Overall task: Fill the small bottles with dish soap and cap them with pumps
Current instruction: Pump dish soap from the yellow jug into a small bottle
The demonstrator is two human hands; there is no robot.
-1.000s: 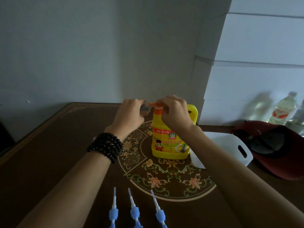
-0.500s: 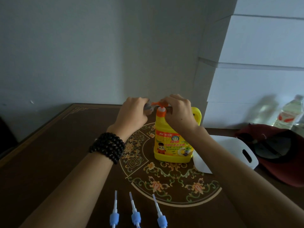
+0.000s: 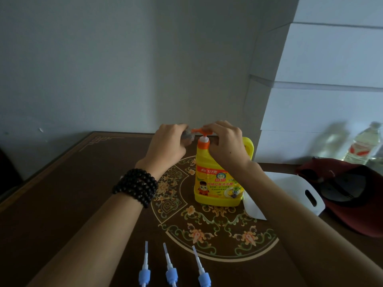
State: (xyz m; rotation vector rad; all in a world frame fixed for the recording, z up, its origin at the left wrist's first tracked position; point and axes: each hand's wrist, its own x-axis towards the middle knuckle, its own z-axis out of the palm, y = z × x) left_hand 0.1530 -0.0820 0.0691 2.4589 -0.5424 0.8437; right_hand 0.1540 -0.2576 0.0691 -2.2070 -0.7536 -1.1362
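Head view: yellow dish soap jug (image 3: 217,183) stood upright on the patterned table (image 3: 62,193). Right hand (image 3: 226,143) lay over the orange pump head (image 3: 199,131), fingers curled on it. Left hand (image 3: 167,148) was closed around a small greyish bottle (image 3: 187,137) at the nozzle tip. Three blue pumps (image 3: 171,270) lay near the table's front edge.

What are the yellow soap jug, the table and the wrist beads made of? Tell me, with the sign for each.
Soap jug: likely opaque moulded plastic, smooth, with a built-in handle and printed label.
Table: seems dark wood, satin finish, with painted or inlaid floral patterns; which one is unclear.
Wrist beads: dark, round, slightly glossy; wood or stone, can't tell.
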